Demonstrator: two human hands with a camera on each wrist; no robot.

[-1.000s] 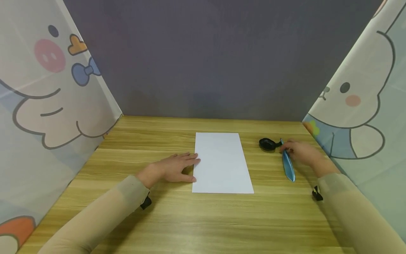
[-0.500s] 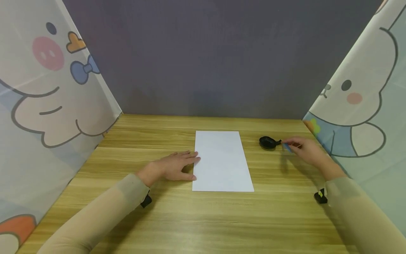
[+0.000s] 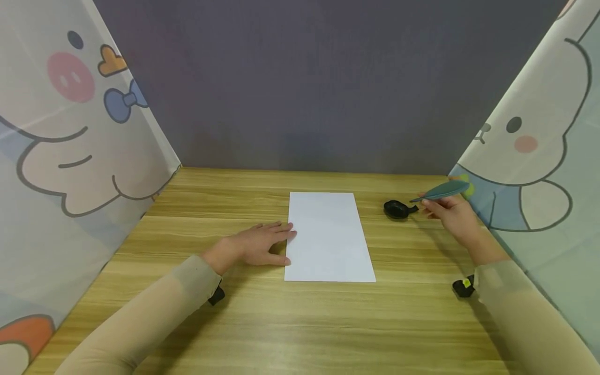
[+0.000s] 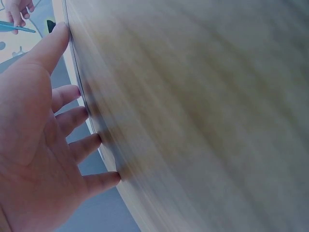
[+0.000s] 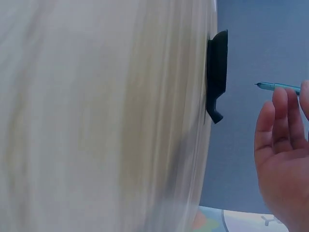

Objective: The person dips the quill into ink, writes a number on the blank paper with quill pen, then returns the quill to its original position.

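Note:
A white sheet of paper lies on the wooden table. My left hand rests with spread fingers at its left edge, the fingertips touching the sheet; the left wrist view shows the same hand from the palm side. At the right, my right hand pinches a blue-green feather-shaped pen near its tip, raised off the table. The right wrist view shows the pen's pointed tip sticking out past the fingers of the right hand. Left of that hand is a small black dish with a short handle.
The black dish stands on the table close to the right hand. A dark grey panel rises behind the table's far edge. Cloths with cartoon animals hang on the left and right.
My right hand has lifted the feather pen off the table and swung its feather end up and to the right. The left hand and the paper have hardly moved.

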